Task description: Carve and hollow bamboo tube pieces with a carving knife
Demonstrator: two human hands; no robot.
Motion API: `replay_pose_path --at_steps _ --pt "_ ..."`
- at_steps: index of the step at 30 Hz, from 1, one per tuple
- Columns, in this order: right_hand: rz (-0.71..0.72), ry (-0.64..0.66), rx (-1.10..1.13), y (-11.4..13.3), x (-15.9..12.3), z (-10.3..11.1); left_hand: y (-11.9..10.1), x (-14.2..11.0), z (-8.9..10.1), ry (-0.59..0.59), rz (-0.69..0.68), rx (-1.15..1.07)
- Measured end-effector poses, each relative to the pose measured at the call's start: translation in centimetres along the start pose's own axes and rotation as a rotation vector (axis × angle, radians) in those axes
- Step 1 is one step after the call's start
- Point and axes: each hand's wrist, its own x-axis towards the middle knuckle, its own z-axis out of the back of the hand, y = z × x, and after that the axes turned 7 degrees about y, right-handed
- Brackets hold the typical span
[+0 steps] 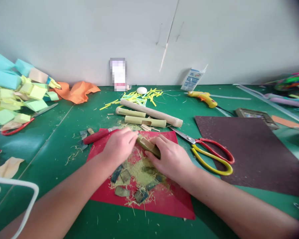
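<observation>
My right hand (170, 157) grips a short bamboo tube (148, 146) with a cut-out notch in its top. At the tube's far left end is my left hand (121, 144), its fingers closed; a small dark edge shows at the fingertips, but what they pinch is hidden. Both hands work over a red sheet (174, 202) strewn with pale dust, shavings and several dark worn squares (122, 191). A red-handled knife (97, 136) lies beside my left hand. Beyond the hands rest a notched bamboo tube (134, 120), another bamboo piece (132, 112) and a longer wooden rod (151, 113).
Scissors (214, 156) with red and yellow handles lie right, partly on a dark brown sheet (249, 149). Behind are a yellow glue gun (204, 98), yellow strips (153, 94) and a white egg-shaped object (142, 90). Folded paper (7, 79) and red-handled scissors (17, 127) sit left.
</observation>
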Motion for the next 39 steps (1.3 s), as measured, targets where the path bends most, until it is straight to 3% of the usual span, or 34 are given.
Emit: replay_pose_path --at_steps 6,9,13,16,20,24,33,39 --pt "-0.002 -0.004 -0.009 -0.1 0.0 -0.2 -0.4 -0.1 0.1 -0.036 -0.009 0.01" --pt "-0.004 -0.004 -0.016 0.0 0.1 -0.2 -0.5 -0.1 0.2 0.031 -0.054 0.0" --pt "-0.011 -0.008 -0.029 -0.1 0.1 -0.1 -0.3 0.0 0.2 -0.028 0.016 0.021" --pt "-0.005 -0.015 -0.03 -0.1 0.0 -0.1 -0.3 0.1 0.2 0.033 -0.028 0.014" --pt "-0.004 -0.037 -0.059 -0.1 0.0 -0.1 -0.7 -0.1 0.2 -0.007 0.025 0.018" --pt "0.034 -0.066 -0.132 0.0 -0.1 0.0 -0.9 -0.2 0.0 0.046 0.0 0.032" --pt "0.082 -0.154 -0.162 -0.4 -0.1 -0.1 1.3 0.1 0.5 -0.051 0.039 0.006" --pt "0.032 -0.139 -0.114 -0.6 0.0 -0.3 1.0 0.1 0.3 -0.065 0.027 0.029"
